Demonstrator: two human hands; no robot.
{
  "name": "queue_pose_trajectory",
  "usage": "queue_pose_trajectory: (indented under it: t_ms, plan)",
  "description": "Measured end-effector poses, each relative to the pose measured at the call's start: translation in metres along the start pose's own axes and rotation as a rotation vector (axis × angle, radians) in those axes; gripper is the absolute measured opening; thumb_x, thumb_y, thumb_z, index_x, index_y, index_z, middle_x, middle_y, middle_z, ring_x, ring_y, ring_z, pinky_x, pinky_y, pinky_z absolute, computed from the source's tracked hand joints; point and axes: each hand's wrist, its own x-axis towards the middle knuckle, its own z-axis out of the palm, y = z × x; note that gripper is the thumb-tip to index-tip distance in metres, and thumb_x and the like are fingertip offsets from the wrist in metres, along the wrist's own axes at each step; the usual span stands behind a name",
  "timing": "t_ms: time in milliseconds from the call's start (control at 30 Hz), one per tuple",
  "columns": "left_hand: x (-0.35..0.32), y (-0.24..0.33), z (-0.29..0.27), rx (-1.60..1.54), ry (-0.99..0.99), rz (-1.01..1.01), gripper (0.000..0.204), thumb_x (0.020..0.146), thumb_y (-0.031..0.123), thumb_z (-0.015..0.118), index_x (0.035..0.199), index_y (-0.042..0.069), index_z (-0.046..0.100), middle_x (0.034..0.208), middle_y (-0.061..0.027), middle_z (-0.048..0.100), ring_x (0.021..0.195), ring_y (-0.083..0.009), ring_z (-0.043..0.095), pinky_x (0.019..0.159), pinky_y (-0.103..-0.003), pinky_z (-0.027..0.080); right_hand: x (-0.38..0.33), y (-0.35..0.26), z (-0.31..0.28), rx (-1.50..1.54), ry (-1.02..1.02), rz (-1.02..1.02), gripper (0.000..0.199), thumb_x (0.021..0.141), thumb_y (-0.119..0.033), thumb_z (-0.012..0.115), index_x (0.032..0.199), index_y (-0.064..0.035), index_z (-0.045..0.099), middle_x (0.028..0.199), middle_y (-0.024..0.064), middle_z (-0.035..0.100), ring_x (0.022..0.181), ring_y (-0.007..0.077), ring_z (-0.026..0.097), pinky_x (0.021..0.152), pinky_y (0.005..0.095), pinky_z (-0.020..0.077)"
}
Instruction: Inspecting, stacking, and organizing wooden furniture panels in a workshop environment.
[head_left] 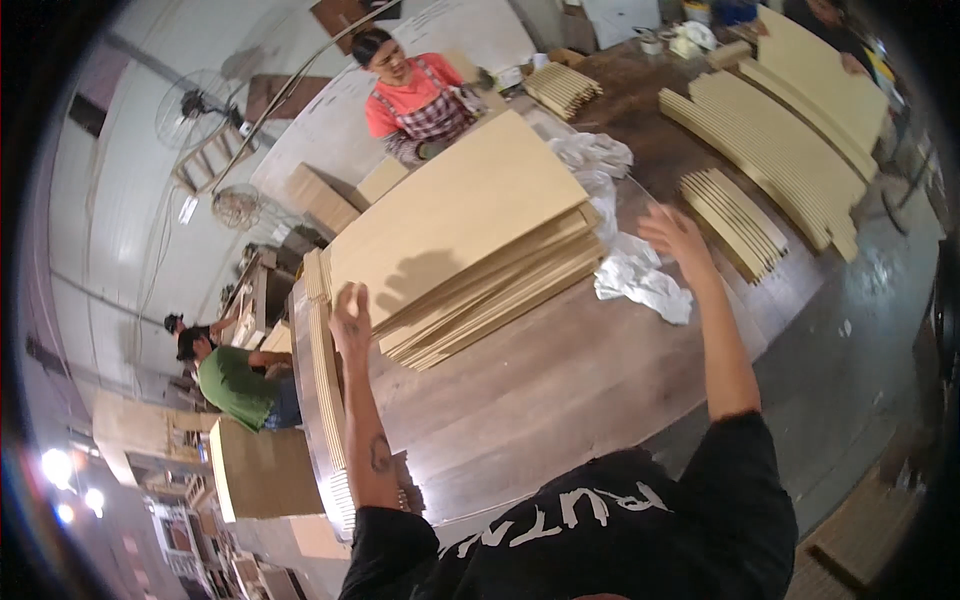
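A tall stack of flat tan boards (465, 215) lies on the brown table in front of me, its lower boards fanned unevenly. My left hand (350, 322) is raised by the stack's left end, fingers apart and nothing in them; a hand-shaped shadow falls on the top board. My right hand (675, 238) hovers beyond the stack's right end with its fingers spread, also holding nothing. Beneath and beside it lies crumpled white plastic sheeting (645, 283). A short row of narrow tan strips (733, 222) sits just right of my right hand.
Long rows of tan strips (770, 150) and a large panel (815, 85) occupy the far right. More strips (327, 375) line the table's left edge. Across the table stands a person in a checked apron (435, 105). Another in green (238, 385) bends at the left. The brown tabletop (540, 400) lies nearest me.
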Motion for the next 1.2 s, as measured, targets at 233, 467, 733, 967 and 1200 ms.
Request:
queue_pose_trajectory:
  t_ms: [233, 467, 733, 967, 1200]
  plan:
    - [-0.141, 0.179, 0.029, -0.403, -1.112, 0.327, 0.041, 0.088, 0.03, 0.063, 0.119, 0.004, 0.057, 0.098, -0.0128, 0.067, 0.09, -0.0208, 0.066, 0.078, -0.033, 0.051, -0.374, 0.249, -0.155, 0.115, 0.987, 0.217, 0.03, 0.093, -0.03, 0.054, 0.081, -0.0029, 0.054, 0.07, 0.0065, 0.058, 0.061, 0.0142, 0.054, 0.053, 0.0293, 0.0432]
    - [-0.296, 0.339, 0.101, -0.679, -1.473, 0.981, 0.046, 0.09, 0.034, 0.059, 0.125, 0.004, 0.053, 0.112, -0.0175, 0.063, 0.099, -0.0258, 0.064, 0.085, -0.037, 0.049, -0.747, 0.388, -0.07, 0.343, 1.638, 0.948, 0.028, 0.088, -0.025, 0.052, 0.102, -0.0011, 0.055, 0.072, 0.0138, 0.056, 0.052, 0.023, 0.054, 0.041, 0.0375, 0.0427]
    - [-0.466, 0.489, 0.044, -0.775, -2.111, 1.309, 0.06, 0.092, 0.046, 0.05, 0.132, 0.002, 0.044, 0.116, -0.0242, 0.059, 0.107, -0.033, 0.059, 0.091, -0.04, 0.046, -0.824, 0.446, 0.025, 0.379, 1.299, 1.08, 0.031, 0.092, -0.024, 0.047, 0.088, 0.0044, 0.057, 0.066, 0.016, 0.059, 0.049, 0.025, 0.057, 0.045, 0.0365, 0.0476]
    - [-0.484, 0.613, 0.132, -0.285, -2.031, 1.722, 0.07, 0.089, 0.054, 0.05, 0.132, 0.0, 0.043, 0.119, -0.0267, 0.056, 0.109, -0.0399, 0.056, 0.092, -0.044, 0.045, -0.705, 0.394, -0.172, 0.653, 1.399, 0.264, 0.036, 0.092, -0.029, 0.046, 0.089, 0.0048, 0.058, 0.068, 0.0149, 0.06, 0.052, 0.0233, 0.058, 0.047, 0.034, 0.049]
    - [-0.439, 0.759, 0.239, -0.607, -1.702, 1.114, 0.055, 0.088, 0.046, 0.057, 0.118, 0.0, 0.055, 0.103, -0.0249, 0.063, 0.098, -0.0383, 0.061, 0.084, -0.041, 0.048, -0.675, 0.273, -0.425, 0.447, 1.45, 0.583, 0.027, 0.09, -0.025, 0.049, 0.086, -0.0008, 0.06, 0.07, 0.0116, 0.061, 0.059, 0.022, 0.063, 0.046, 0.0309, 0.0479]
